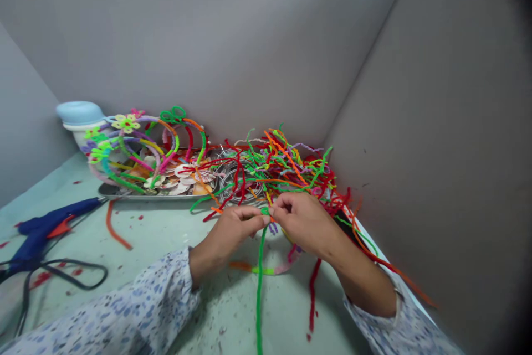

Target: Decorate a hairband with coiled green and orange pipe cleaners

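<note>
Between my two hands is a green pipe cleaner [260, 283], its long tail hanging down toward the near edge of the view. Thumb and fingers of my left hand [233, 230] pinch it near its small curled top. My right hand [301, 219] pinches the same curled part from the other side. Beneath them a multicoloured pipe-cleaner band [269, 271], orange, yellow-green and pink, lies on the table, partly hidden by my right hand. A short dark red pipe cleaner [313, 294] lies by my right wrist.
A heap of loose pipe cleaners [291, 164] and coiled wire [241, 186] lies behind my hands. A metal tray [158, 196] holds shells [183, 178] and flower-trimmed hoops [127, 123]. At left are a blue glue gun [54, 219] with a cord and a blue-lidded container [81, 114].
</note>
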`<state>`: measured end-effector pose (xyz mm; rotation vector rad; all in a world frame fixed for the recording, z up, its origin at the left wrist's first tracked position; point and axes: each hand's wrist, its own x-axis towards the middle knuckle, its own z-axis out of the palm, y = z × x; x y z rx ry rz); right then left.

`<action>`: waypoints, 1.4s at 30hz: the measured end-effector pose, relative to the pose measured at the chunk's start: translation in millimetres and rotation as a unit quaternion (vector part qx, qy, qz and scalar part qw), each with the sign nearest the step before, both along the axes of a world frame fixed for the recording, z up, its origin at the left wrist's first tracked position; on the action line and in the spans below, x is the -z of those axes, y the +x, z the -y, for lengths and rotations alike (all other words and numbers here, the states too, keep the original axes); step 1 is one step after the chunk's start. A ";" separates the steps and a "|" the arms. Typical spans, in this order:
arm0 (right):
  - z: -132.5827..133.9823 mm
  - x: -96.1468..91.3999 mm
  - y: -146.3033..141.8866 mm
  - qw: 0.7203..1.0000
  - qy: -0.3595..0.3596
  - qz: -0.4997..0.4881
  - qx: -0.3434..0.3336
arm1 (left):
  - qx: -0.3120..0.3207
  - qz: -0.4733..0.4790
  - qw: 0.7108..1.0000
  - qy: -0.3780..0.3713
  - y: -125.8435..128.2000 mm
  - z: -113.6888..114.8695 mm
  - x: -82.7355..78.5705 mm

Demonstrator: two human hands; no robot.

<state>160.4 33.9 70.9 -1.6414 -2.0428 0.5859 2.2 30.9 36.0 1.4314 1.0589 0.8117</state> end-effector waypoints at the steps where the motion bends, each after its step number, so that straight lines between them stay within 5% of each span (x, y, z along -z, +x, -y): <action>1: 0.5 -0.2 0.5 1.000 0.007 0.005 -0.004 | 0.001 0.001 1.000 0.004 0.0 -0.1 -0.4; 7: 0.7 -9.2 8.5 0.996 0.048 -0.040 -0.064 | 0.017 0.010 1.000 0.019 -0.2 0.0 -1.7; 14: -1.4 -18.7 16.1 0.968 -0.148 -0.156 -0.133 | 0.053 0.020 0.998 -0.009 -0.4 3.3 -3.5; 25: -1.0 -1.9 7.6 0.941 -0.193 -0.239 -0.144 | 0.068 0.059 0.995 -0.041 -3.0 3.7 -1.8; 34: -8.6 -4.7 20.4 0.883 -0.300 -0.311 -0.183 | 0.080 0.050 0.993 -0.070 -5.1 3.8 -1.1; 42: -9.7 -1.6 22.3 0.928 -0.247 -0.232 -0.158 | 0.124 0.055 0.988 -0.074 -6.4 2.3 -3.7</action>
